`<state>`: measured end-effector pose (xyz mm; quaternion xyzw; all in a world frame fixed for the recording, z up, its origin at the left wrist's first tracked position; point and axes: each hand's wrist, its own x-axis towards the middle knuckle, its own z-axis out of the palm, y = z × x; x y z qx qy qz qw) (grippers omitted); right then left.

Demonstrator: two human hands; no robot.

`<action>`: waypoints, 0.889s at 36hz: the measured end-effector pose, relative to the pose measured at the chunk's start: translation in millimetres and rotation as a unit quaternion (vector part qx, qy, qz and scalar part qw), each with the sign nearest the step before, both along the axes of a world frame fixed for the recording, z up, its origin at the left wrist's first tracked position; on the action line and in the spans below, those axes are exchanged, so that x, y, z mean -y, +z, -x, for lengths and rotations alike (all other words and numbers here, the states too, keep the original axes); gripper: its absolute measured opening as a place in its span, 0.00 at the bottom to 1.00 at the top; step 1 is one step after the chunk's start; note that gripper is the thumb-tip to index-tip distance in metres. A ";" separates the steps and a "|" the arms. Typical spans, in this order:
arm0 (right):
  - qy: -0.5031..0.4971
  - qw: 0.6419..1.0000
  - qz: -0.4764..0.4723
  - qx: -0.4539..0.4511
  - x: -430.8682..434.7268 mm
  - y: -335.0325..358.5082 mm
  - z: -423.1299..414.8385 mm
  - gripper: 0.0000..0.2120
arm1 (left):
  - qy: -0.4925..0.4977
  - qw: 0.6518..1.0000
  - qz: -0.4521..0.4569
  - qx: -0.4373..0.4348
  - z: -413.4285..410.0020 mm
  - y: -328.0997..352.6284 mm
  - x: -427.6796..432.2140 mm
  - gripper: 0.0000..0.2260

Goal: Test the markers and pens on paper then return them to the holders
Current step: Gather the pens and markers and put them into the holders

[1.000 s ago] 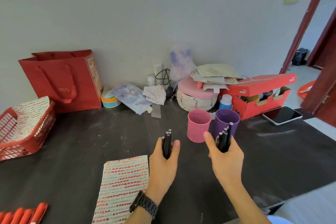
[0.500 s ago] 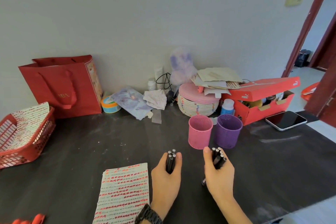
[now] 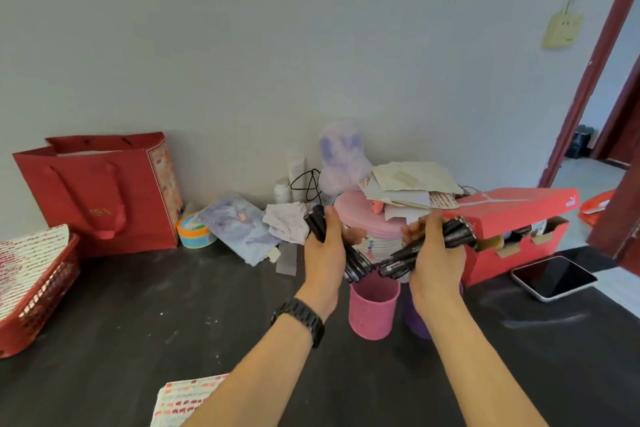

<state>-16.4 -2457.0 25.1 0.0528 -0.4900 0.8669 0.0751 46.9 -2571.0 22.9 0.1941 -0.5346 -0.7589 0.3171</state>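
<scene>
My left hand (image 3: 325, 250) grips a bundle of black markers (image 3: 355, 265), tilted with the lower ends over the pink holder (image 3: 372, 308). A second bundle of black markers (image 3: 453, 236) is gripped by my right hand (image 3: 434, 253), slanting down to the left toward the same pink holder. The purple holder (image 3: 417, 324) stands just right of the pink one, mostly hidden behind my right wrist. A sheet of paper with red marks (image 3: 183, 399) lies at the near edge of the dark table (image 3: 138, 315).
A red basket with marked paper (image 3: 31, 288) sits at the left, a red gift bag (image 3: 100, 191) behind it. Clutter lines the wall: a pink round box (image 3: 363, 215), papers, an open red shoebox (image 3: 512, 253) and a phone (image 3: 554, 277) at the right.
Both hands rose from the table near the paper and moved forward over the holders, tipping the marker bundles so their lower ends point toward the pink holder.
</scene>
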 end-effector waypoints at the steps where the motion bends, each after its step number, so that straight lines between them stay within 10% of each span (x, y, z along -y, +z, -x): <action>1: 0.000 1.000 -0.010 -0.007 4.5 -1.0 4.3 0.17 | -0.002 1.000 0.006 0.007 5.8 -0.6 -0.1 0.19; 14: 0.057 0.979 -0.198 -0.005 18.2 -41.9 16.3 0.06 | -0.090 0.987 0.007 0.131 24.6 -39.7 -8.7 0.16; 21: 0.127 0.960 -0.251 0.004 16.0 -51.3 12.9 0.19 | -0.158 0.980 -0.011 0.121 18.1 -39.0 -7.8 0.18; 32: 0.127 0.950 -0.285 0.003 12.4 -47.3 8.6 0.12 | -0.199 0.973 -0.076 0.090 0.9 -42.1 -12.0 0.20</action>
